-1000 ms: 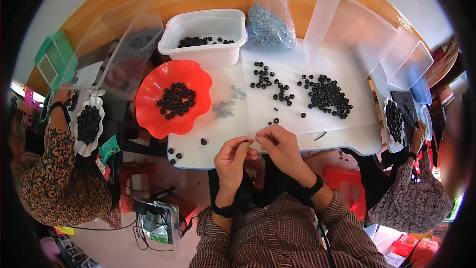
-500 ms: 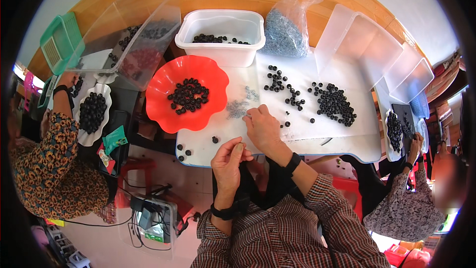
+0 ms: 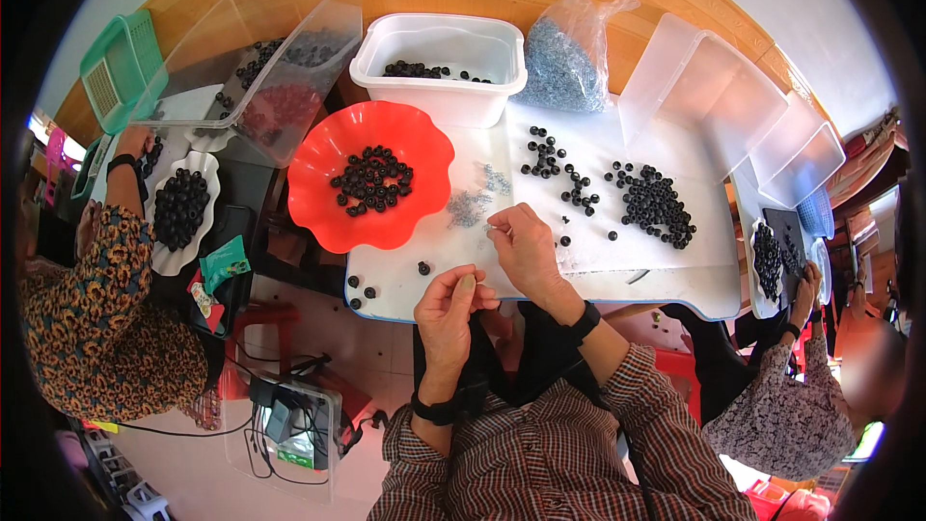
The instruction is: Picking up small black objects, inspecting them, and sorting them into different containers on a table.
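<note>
- Head view: the right hand (image 3: pixel 526 249) lies on the white table (image 3: pixel 579 260) near the picture's centre, fingertips pinched together at the heap of small grey metal bits (image 3: pixel 477 201), which sits at ten o'clock from the hand; what the pinch holds is too small to tell.
- The left hand (image 3: pixel 451 304) hovers at seven o'clock from the right hand, just off the table's near edge, fingers curled with thumb against forefinger; I cannot tell whether anything is between them.
- A few loose black beads (image 3: pixel 359 291) lie on the table at nine o'clock from the left hand.
- A red scalloped bowl (image 3: pixel 318 183) with black beads in it stands at ten o'clock from the hands.
- A larger scatter of black beads (image 3: pixel 651 201) spreads over the table at two o'clock from the right hand.
- A white tub (image 3: pixel 439 96) stands at twelve o'clock, with a clear bag of grey pieces (image 3: pixel 567 58) just beside it at its three o'clock.
- Empty clear bins (image 3: pixel 714 106) stand at two o'clock.
- A person in a patterned sleeve (image 3: pixel 96 309) sits at nine o'clock beside a white dish of black beads (image 3: pixel 181 207); another person (image 3: pixel 781 405) sits at four o'clock.
</note>
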The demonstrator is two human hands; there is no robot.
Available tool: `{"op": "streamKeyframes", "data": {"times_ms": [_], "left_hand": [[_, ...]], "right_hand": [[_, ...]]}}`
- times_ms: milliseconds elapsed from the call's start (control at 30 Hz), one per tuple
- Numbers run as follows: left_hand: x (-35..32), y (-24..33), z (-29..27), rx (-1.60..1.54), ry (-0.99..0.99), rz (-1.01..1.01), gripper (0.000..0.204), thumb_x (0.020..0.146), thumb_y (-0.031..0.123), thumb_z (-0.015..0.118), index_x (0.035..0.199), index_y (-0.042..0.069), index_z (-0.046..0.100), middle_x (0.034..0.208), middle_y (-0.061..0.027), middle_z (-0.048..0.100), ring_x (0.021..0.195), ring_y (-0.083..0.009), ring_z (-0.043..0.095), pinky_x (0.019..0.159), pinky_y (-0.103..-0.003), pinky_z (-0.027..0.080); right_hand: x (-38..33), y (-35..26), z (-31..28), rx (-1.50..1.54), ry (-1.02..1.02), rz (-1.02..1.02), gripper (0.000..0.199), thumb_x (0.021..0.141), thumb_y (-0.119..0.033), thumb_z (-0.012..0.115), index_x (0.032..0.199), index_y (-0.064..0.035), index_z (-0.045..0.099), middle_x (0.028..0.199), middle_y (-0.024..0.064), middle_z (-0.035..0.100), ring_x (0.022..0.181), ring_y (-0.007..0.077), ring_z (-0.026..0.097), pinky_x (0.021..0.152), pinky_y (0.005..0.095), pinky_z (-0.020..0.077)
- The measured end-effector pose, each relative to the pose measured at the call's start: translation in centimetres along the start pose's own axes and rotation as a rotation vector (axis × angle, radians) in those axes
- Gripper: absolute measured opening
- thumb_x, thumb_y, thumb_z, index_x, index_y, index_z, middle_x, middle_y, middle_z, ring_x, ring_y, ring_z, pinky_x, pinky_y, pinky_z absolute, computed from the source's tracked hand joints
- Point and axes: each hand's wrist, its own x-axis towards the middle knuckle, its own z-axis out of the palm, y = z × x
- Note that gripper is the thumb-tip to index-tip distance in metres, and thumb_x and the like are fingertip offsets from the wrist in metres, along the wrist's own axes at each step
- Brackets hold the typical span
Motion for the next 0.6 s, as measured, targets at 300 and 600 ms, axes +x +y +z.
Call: {"op": "streamKeyframes", "data": {"times_ms": [300,600], "left_hand": [[0.2,-0.1,-0.2,-0.033,0.017,-0.008,0.020,0.098,0.008,0.055,0.114,-0.003,0.060,0.098,-0.0125,0.065,0.077,-0.0165,0.065,0.069,-0.031,0.058],[0.3,-0.1,-0.2,-0.066,0.023,0.013,0.022,0.098,0.008,0.055,0.116,-0.004,0.062,0.097,-0.0115,0.065,0.076,-0.0155,0.064,0.070,-0.031,0.058]], "right_hand": [[0.2,-0.1,-0.3,-0.005,0.032,-0.066,0.010,0.083,-0.005,0.063,0.092,-0.0011,0.067,0.085,0.0153,0.062,0.076,0.0342,0.063,0.068,0.0410,0.0501],[-0.3,-0.1,-2.8,-0.158,-0.007,-0.072,0.013,0.086,-0.006,0.062,0.096,-0.0006,0.068,0.091,0.0168,0.059,0.077,0.0353,0.062,0.070,0.0421,0.0507]]}}
